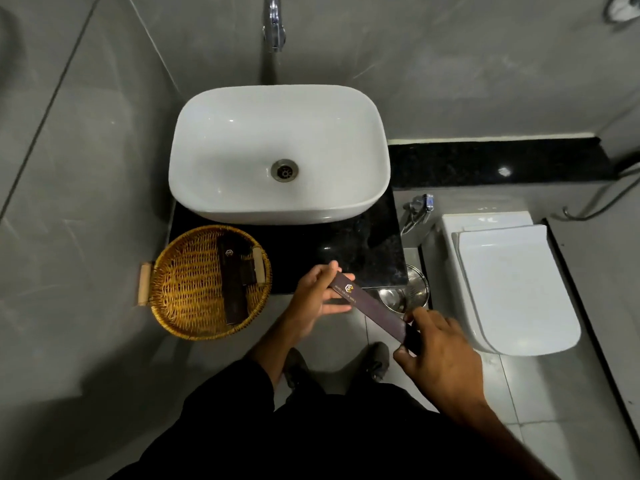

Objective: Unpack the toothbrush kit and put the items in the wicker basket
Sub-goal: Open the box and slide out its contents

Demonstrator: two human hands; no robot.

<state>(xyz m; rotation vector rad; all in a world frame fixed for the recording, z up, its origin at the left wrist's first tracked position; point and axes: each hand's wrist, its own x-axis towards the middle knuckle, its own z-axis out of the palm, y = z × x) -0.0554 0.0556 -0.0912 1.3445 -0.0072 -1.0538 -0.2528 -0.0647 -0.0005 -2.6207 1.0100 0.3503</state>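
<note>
A long dark toothbrush kit box [367, 309] with a gold logo is held in the air in front of the black counter, slanting from upper left to lower right. My left hand [316, 296] grips its logo end. My right hand [437, 351] pinches the other end between thumb and fingers. The round wicker basket [180, 299] with two wooden handles sits at the counter's left front corner, left of both hands. Inside it lie a similar long dark box [231, 289] and a smaller dark item [248, 270] beside it.
A white basin [221, 140] stands on the black counter [374, 247] under a chrome tap [274, 29]. A steel bin [403, 292] sits on the floor just below the box. A white toilet [512, 282] with closed lid is at the right. Grey tiled walls surround.
</note>
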